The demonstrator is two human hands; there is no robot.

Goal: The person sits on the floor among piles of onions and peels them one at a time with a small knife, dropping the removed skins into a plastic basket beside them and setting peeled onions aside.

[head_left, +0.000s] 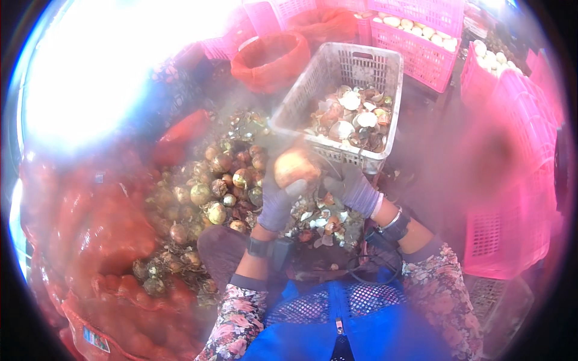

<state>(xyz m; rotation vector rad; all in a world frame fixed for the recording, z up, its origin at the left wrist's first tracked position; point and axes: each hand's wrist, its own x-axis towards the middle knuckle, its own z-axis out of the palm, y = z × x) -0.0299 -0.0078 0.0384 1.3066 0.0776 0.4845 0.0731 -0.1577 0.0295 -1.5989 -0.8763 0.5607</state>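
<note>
A large brown onion is in my left hand, whose gloved fingers and thumb close round its left and lower side. Close by on the right, my right hand is closed too, in a grey-purple glove, its fingertips just right of the onion. Whatever it grips is blurred and cannot be made out. Beneath both hands lie scraps of onion skin and cut ends. To the left of my left hand, a heap of unpeeled onions spreads over the floor.
Just beyond my hands stands a whitish crate with onion peelings inside. Full red mesh sacks line the left. Pink crates stack up on the right, and another pink crate at the back holds peeled onions. An orange-red mesh-lined tub stands behind.
</note>
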